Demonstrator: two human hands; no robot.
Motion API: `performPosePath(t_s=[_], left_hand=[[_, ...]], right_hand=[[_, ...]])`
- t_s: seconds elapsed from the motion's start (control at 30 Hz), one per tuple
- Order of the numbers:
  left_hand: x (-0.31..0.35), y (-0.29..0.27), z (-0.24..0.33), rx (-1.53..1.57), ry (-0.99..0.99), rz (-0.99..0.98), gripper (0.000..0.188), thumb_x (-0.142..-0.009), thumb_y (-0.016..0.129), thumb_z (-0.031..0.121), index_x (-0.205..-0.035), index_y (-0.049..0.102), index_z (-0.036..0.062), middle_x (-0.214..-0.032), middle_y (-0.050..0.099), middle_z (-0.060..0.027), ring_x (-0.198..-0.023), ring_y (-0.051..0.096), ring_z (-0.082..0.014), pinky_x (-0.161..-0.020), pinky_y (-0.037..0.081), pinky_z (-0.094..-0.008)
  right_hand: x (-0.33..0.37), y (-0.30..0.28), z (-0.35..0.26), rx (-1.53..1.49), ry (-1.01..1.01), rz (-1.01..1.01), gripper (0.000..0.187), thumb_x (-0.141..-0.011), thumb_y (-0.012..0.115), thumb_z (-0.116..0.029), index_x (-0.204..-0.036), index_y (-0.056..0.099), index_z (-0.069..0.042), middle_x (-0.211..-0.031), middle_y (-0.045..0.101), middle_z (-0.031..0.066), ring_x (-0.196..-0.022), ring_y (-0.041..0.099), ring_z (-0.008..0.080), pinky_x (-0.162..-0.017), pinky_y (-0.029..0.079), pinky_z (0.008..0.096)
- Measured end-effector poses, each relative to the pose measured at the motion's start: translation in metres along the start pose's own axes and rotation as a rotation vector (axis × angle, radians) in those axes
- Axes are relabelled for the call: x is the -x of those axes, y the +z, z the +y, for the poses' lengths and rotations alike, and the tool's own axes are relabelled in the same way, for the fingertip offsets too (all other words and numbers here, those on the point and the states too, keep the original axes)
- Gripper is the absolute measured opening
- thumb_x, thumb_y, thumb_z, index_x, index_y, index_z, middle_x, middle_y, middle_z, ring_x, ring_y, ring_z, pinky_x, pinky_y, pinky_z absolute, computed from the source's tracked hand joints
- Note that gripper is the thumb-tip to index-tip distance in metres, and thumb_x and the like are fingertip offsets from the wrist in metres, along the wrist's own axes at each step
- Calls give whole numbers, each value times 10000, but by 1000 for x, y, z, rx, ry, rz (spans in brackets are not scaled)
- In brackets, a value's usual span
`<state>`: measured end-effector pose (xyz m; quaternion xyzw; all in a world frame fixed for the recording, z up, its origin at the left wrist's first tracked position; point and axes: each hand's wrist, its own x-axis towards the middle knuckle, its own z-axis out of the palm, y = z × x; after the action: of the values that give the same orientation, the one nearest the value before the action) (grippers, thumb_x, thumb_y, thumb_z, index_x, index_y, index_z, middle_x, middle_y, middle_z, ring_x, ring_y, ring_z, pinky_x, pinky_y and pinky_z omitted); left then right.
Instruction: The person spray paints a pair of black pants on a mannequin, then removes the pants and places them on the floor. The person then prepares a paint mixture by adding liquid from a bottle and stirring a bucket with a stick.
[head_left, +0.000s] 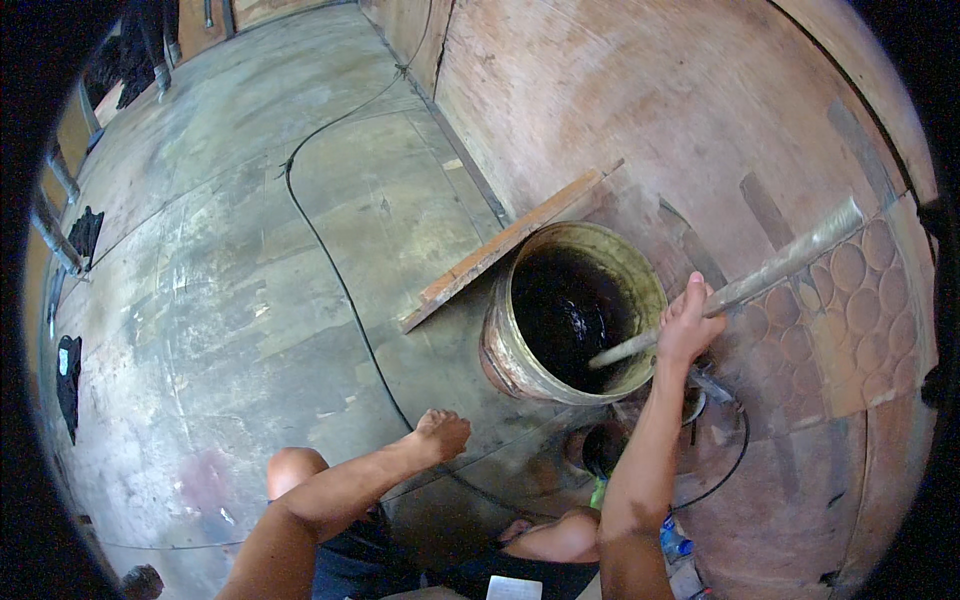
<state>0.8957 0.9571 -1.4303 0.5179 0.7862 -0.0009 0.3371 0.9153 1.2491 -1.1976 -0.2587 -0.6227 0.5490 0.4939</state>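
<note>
A stained, pale bucket (500,350) stands on the floor ahead of me, with dark, glossy liquid (570,310) inside. My right hand (690,320) is wrapped round a long grey-white pole (780,265). The pole slants from the upper right down over the bucket's rim, and its lower end reaches the liquid. My left hand (443,435) is curled into a fist, apart from the bucket on its near left side, and nothing shows in it. A wooden plank (510,240) lies along the bucket's far left side.
A black cable (340,270) winds across the floor left of the bucket. Right of it, near my right forearm, are a small dark container (600,450) and another cord (745,450). A worn wooden panel (600,100) rises behind. A plastic bottle (676,540) lies near my right elbow.
</note>
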Motion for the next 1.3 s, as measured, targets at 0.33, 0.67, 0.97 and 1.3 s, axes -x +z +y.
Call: performPosePath(t_s=[0.33,0.67,0.97,1.3], left_hand=[[3,-3,4,-16,11,28,376,-846,744,379,-1019,713,47,-1034,731,-159,-994,710,-329,-787,574,-445],[2,-2,0,-12,22,8,370,-877,699,384,-1059,708,62,-1032,731,-158,-1009,702,-335,-821,564,-458],[3,-3,0,-2,11,28,420,-859,730,422,-1058,705,53,-1044,725,-166,-1018,696,-345,-834,562,-463],[-4,2,-3,5,41,-15,477,-879,696,446,-1083,642,19,-1015,704,-197,-985,692,-387,-832,563,-488]], right_hand=[[7,-1,6,-310,175,-237,420,-994,557,-274,-645,354,-160,-523,267,-45,-408,274,84,-418,273,275],[7,11,30,-246,-50,126,416,-971,583,-270,-642,357,-154,-516,292,-35,-404,258,91,-412,275,296],[-10,-13,2,31,-12,89,396,-971,582,-253,-651,373,-147,-520,300,-49,-415,292,73,-409,264,279],[-6,-11,12,-346,257,-99,426,-957,604,-262,-632,350,-156,-510,287,-40,-404,301,97,-390,260,290]])
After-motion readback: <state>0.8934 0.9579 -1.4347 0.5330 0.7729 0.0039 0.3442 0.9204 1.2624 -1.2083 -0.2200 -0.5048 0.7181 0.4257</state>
